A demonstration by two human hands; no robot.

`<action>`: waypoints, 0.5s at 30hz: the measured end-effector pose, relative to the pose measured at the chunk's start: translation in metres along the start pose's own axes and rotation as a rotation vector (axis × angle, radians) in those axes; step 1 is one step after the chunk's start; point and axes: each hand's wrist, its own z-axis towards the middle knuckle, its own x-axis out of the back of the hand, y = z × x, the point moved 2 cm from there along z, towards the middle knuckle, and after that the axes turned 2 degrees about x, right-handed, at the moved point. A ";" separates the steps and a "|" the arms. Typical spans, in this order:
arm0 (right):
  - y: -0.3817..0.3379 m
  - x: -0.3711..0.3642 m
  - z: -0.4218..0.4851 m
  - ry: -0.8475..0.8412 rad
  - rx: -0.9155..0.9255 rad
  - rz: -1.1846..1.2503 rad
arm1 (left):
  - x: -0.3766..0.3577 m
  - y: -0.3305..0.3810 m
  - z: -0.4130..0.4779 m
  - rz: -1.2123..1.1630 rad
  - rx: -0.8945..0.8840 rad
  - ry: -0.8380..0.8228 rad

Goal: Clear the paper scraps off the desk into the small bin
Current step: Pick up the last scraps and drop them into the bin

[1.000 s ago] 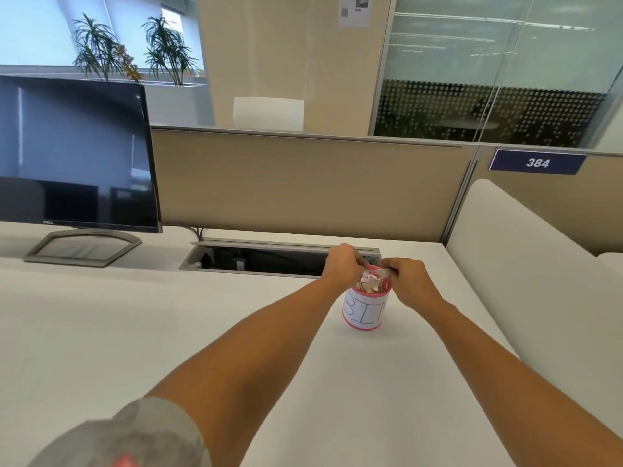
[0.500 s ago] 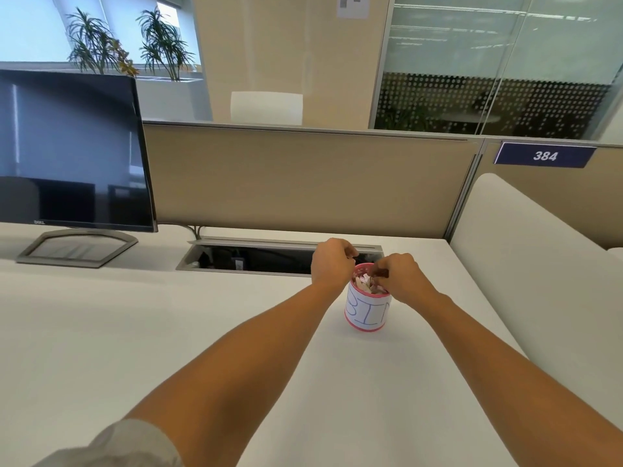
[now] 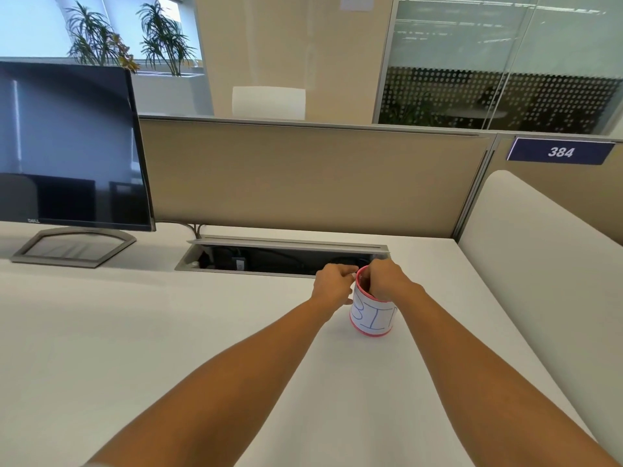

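A small pink bin [image 3: 372,318] with a white label lettered in blue stands on the white desk [image 3: 168,332], just in front of the cable tray. My left hand [image 3: 332,284] grips the bin's left side at the rim, thumb against its wall. My right hand [image 3: 387,279] covers the bin's mouth, its fingers reaching down inside where they are hidden. The hand also hides the paper scraps in the bin, and I see no loose scraps on the desk.
An open cable tray [image 3: 269,259] is sunk into the desk right behind the bin. A dark monitor [image 3: 67,146] on a grey stand sits at the far left. A beige partition [image 3: 303,176] closes the back and a white divider [image 3: 539,264] runs along the right.
My right hand, which pinched a scrap above the bin, has pushed down into its mouth. My left hand dropped from the rim's top to the bin's side. The scraps heaped above the rim are now hidden.
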 end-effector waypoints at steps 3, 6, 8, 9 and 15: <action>-0.001 -0.001 0.002 -0.013 -0.010 0.007 | -0.002 -0.002 0.000 -0.036 0.004 -0.014; 0.000 -0.001 0.003 -0.020 -0.006 0.009 | -0.003 -0.002 0.001 -0.043 0.011 -0.008; 0.001 -0.001 0.003 -0.024 0.011 0.008 | -0.003 -0.001 0.001 -0.041 0.013 -0.007; 0.001 -0.001 0.002 -0.024 0.023 0.008 | -0.003 -0.001 0.001 -0.036 0.014 -0.007; 0.006 0.003 -0.005 -0.005 0.073 0.020 | -0.004 -0.001 0.003 0.040 -0.003 0.027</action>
